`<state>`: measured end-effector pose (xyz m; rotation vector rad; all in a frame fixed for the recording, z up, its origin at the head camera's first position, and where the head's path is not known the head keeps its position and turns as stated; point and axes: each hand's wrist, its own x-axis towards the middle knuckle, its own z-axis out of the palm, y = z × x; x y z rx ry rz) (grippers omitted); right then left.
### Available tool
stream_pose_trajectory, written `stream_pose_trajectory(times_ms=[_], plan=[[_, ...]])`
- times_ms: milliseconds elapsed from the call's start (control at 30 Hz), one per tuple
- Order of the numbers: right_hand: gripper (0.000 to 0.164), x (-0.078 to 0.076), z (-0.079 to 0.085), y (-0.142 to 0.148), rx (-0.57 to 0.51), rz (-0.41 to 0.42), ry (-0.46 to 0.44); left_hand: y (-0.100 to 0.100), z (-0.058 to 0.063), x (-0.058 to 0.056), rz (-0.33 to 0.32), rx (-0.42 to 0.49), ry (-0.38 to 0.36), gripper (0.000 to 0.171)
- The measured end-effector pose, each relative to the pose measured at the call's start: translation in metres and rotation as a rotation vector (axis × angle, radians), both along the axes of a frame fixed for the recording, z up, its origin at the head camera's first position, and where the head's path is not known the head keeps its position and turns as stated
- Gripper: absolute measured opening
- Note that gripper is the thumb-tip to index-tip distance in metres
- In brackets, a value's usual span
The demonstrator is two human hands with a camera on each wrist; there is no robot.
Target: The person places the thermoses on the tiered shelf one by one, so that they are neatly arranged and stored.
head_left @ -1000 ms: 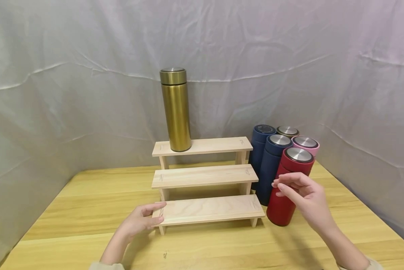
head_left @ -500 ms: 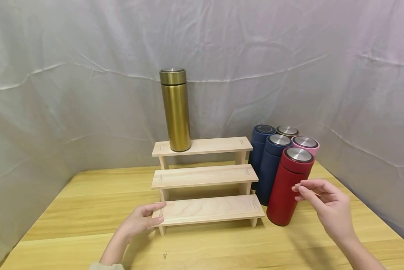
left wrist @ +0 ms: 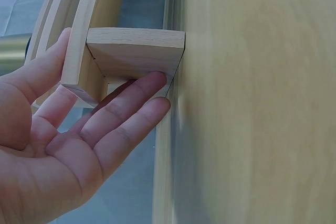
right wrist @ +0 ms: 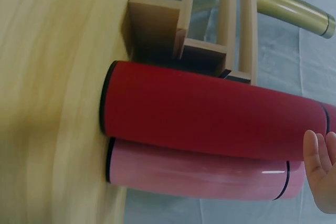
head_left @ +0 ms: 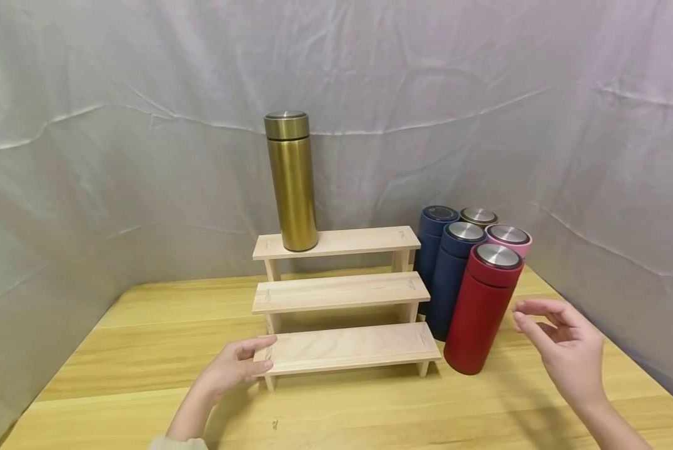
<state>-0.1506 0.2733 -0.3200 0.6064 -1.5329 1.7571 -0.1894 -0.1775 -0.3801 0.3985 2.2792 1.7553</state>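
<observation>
A three-tier wooden display stand (head_left: 347, 347) sits mid-table. My left hand (head_left: 229, 369) holds the left end of its lowest step, thumb at the front edge and index finger on top. In the left wrist view, the other fingers of my left hand (left wrist: 100, 135) extend beside the step's leg (left wrist: 136, 51). My right hand (head_left: 567, 350) hovers right of an upright red thermos bottle (head_left: 479, 319), fingers loosely bent and holding nothing. A gold thermos bottle (head_left: 293, 187) stands on the top step's left part.
Behind the red bottle are two navy thermos bottles (head_left: 448, 287), a pink one (head_left: 510, 236) and a gold-rimmed one (head_left: 478, 216), close together at the stand's right. A grey cloth (head_left: 201, 187) hangs behind the wood-grain table (head_left: 145, 350).
My right hand has moved right, away from in front of the red thermos bottle. The left hand keeps its place on the stand, and the bottles have not moved.
</observation>
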Motion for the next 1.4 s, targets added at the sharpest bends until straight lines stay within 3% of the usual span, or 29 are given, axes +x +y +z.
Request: stream_pose_trajectory(times_ms=[100,200,300,433,567,800,1000,1233,1300,1400], plan=[[0.024,-0.001,-0.003,0.003,0.042,-0.114,-0.048,0.000,0.000,0.000,0.001,0.001,0.001,0.055],[0.035,-0.013,-0.018,0.018,0.094,-0.183,-0.073,0.000,0.001,0.000,0.003,0.001,-0.002,0.055],[0.050,-0.037,-0.049,0.046,0.167,-0.183,-0.060,0.000,0.001,0.000,0.001,-0.001,0.000,0.055],[0.070,-0.072,-0.091,0.083,0.306,-0.243,-0.129,-0.001,0.001,0.000,-0.009,0.002,0.002,0.055],[0.080,-0.089,-0.111,0.094,0.341,-0.259,-0.225,-0.001,0.001,0.000,-0.018,0.001,0.007,0.054],[0.082,-0.095,-0.111,0.085,0.368,-0.202,-0.318,-0.001,0.001,0.001,-0.014,0.002,0.005,0.055],[0.085,-0.094,-0.108,0.070,0.432,-0.214,-0.383,-0.001,0.002,0.001,-0.012,-0.007,0.003,0.055],[0.075,-0.056,-0.056,0.024,0.465,-0.171,-0.466,-0.001,0.002,0.001,-0.014,0.004,-0.001,0.055],[0.073,-0.058,-0.060,0.024,0.474,-0.172,-0.463,-0.001,0.002,0.001,-0.014,0.008,-0.003,0.055],[0.073,-0.077,-0.086,0.040,0.477,-0.165,-0.444,-0.001,0.002,0.001,-0.015,0.013,-0.006,0.055]])
